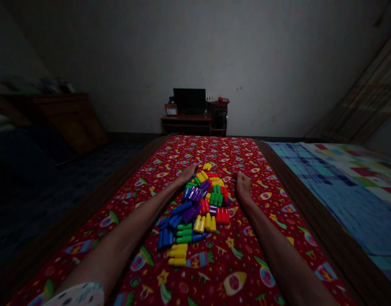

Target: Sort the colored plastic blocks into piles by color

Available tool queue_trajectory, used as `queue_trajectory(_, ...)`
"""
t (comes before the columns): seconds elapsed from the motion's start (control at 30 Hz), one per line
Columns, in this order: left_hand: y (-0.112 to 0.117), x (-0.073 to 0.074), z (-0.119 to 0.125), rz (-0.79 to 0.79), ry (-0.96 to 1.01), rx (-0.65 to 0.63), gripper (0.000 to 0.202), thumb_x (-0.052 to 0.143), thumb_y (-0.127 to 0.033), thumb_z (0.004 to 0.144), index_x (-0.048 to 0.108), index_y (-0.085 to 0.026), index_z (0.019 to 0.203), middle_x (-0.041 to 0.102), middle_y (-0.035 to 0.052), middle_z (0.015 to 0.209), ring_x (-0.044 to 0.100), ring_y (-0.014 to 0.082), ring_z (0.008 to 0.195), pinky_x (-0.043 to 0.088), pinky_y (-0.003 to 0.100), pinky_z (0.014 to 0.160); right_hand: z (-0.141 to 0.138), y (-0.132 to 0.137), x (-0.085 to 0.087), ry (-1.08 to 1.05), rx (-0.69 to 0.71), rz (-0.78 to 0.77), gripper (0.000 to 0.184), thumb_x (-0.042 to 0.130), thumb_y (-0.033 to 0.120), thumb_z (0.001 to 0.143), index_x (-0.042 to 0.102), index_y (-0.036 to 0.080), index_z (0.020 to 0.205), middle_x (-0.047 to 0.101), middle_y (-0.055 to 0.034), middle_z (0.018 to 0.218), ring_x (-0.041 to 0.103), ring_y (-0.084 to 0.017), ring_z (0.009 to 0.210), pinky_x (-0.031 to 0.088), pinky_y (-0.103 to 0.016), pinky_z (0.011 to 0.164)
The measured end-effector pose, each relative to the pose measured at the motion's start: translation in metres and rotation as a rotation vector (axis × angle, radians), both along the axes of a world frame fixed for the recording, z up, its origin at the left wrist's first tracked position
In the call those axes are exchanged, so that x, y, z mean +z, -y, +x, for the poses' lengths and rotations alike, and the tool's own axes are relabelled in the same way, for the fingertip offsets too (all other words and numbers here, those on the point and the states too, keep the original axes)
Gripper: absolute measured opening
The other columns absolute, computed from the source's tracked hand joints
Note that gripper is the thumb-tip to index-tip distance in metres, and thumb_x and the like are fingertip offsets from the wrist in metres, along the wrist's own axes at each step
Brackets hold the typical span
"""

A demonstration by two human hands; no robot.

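Flanking a heap of plastic building blocks (198, 208), both forearms lie stretched forward along the tabletop, which is covered by a red cloth (214, 272) printed with rockets and stars. The left hand (186, 173) lies flat with its fingers spread out straight, touching the far left edge of the heap near a yellow block (207, 166). The right hand (243, 187) rests palm down just beside the heap's far right edge, thumb angled toward the blocks; it grips nothing, and whether it touches a block cannot be told. The heap sits between the two arms, at the middle of the cloth, and mixes blue, purple, green, yellow and red pieces; a stack of yellow pieces (178, 254) lies nearest the camera. A spotted white sleeve (80, 295) shows at the left arm. Against the far wall stands a small desk (185, 121) bearing a dark screen (189, 100). A blue checked cover (342, 199) lies to the right.
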State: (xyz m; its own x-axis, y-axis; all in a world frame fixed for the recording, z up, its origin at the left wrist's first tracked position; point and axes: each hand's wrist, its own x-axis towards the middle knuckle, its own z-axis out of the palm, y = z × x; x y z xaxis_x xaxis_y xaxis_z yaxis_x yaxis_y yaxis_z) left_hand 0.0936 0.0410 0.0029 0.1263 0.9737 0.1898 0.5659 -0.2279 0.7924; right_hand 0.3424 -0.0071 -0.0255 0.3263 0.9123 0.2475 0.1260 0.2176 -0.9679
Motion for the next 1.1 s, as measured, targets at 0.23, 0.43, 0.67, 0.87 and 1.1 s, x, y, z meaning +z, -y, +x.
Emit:
queue_trajectory(0.23,0.000,0.015,0.049,-0.113,-0.011,-0.485,0.084,0.013,-0.072,0.088,0.063,-0.017,0.128,0.068,0.0108,0.125,0.056,0.0298,0.124,0.040,0.043,0.108,0.003,-0.005,-0.004,-0.086,-0.018,-0.028,0.061,0.038,0.068,0.080,0.066,0.014,0.085,0.072,-0.0123,0.088,0.068,-0.022,0.076,0.056,-0.035,0.069)
queue_trajectory(0.43,0.098,0.058,0.003,0.238,-0.301,-0.408,0.064,0.023,-0.058,0.095,0.049,-0.024,0.142,0.046,0.0032,0.150,0.032,0.0260,0.143,0.017,0.046,0.121,0.005,-0.006,-0.006,-0.155,-0.033,-0.033,0.057,0.038,0.065,0.080,0.064,0.015,0.085,0.071,-0.0110,0.085,0.068,-0.022,0.078,0.056,-0.034,0.067)
queue_trajectory(0.67,0.246,0.038,-0.036,0.285,-0.631,-0.853,0.054,0.056,-0.045,0.089,0.039,-0.052,0.141,0.047,-0.0082,0.147,0.035,0.0243,0.143,0.022,0.051,0.120,0.000,-0.004,-0.002,-0.210,-0.044,-0.018,0.052,0.043,0.062,0.078,0.064,0.015,0.082,0.070,-0.0098,0.080,0.066,-0.020,0.070,0.055,-0.034,0.066)
queue_trajectory(0.87,0.192,0.027,-0.013,0.629,-0.798,-0.886,0.037,0.051,-0.030,0.095,0.056,-0.035,0.131,0.049,-0.0030,0.147,0.036,0.0231,0.142,0.012,0.048,0.122,0.000,-0.004,0.000,-0.251,-0.057,-0.003,0.051,0.046,0.063,0.074,0.064,0.015,0.077,0.069,-0.0074,0.074,0.065,-0.019,0.066,0.054,-0.034,0.065)
queue_trajectory(1.1,0.106,0.020,0.011,0.764,-0.837,-0.864,0.040,0.056,-0.033,0.092,0.056,-0.033,0.133,0.041,0.0043,0.153,0.034,0.0251,0.143,0.017,0.048,0.120,0.002,0.001,0.005,-0.117,-0.083,-0.035,0.055,0.041,0.062,0.080,0.068,0.015,0.078,0.073,-0.0101,0.079,0.067,-0.022,0.072,0.052,-0.033,0.066)
